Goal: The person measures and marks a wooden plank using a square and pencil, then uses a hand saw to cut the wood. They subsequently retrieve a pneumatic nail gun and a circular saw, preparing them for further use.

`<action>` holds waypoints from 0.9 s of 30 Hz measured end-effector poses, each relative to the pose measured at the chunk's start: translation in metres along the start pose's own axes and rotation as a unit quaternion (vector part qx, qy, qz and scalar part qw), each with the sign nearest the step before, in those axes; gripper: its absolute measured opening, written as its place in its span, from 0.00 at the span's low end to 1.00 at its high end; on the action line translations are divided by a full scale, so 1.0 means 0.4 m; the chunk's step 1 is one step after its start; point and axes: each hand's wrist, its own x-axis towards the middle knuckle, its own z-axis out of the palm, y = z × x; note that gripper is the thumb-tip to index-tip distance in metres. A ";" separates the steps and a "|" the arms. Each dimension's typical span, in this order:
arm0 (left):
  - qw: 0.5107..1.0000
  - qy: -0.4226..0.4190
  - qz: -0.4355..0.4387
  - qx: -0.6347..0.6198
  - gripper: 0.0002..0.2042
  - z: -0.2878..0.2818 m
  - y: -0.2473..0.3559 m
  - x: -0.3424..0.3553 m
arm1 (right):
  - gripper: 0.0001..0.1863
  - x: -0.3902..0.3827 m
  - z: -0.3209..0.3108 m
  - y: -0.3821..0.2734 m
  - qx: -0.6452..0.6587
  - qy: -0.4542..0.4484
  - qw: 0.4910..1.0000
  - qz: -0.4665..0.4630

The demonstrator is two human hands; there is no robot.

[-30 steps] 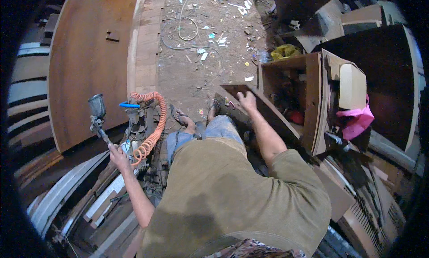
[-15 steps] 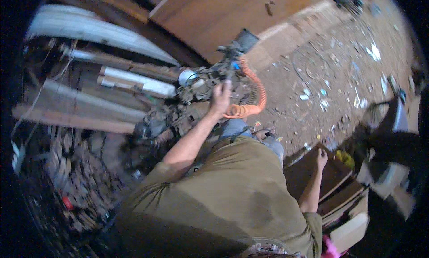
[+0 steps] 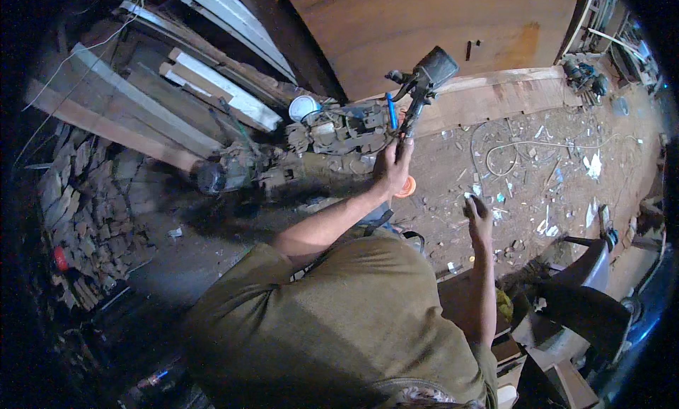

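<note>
My left hand (image 3: 392, 167), stretched forward, is closed round the grip of a spray gun (image 3: 420, 96) with a dark cup at its far end. Just below that hand shows a piece of orange coiled hose (image 3: 405, 188); most of it is hidden behind my arm and body. Beside the gun lies a greasy, dusty machine (image 3: 332, 133) with metal parts, and a blue stick-like piece (image 3: 391, 112) stands by it. To the right, my right hand (image 3: 479, 216) is raised with its fingers curled together. Whether something small is in them I cannot make out.
A brown wooden panel (image 3: 424, 27) stands ahead. Timber planks (image 3: 141, 105) and a white tub (image 3: 304, 107) are at left, above a heap of wood scraps (image 3: 85, 218). A pale hose (image 3: 498, 161) and litter lie on the dirt floor. A dark chair-like thing (image 3: 583, 296) stands at right.
My left hand has moved right and a little forward with the spray gun, beyond the machine. My right hand has come forward and inward from above the cardboard box. The view has turned.
</note>
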 end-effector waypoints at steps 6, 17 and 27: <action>0.984 -0.038 0.176 0.001 0.13 0.109 0.199 0.103 | 0.30 0.145 0.202 -0.581 0.049 -0.091 0.979 -0.178; 0.965 -0.123 0.230 -0.011 0.16 0.063 0.232 0.421 | 0.12 0.442 0.223 -0.996 -0.040 -0.013 0.961 -0.272; 0.982 0.093 -0.163 0.003 0.20 -0.388 -0.437 0.303 | 0.09 0.849 0.340 -1.455 -0.213 -0.101 0.875 -0.423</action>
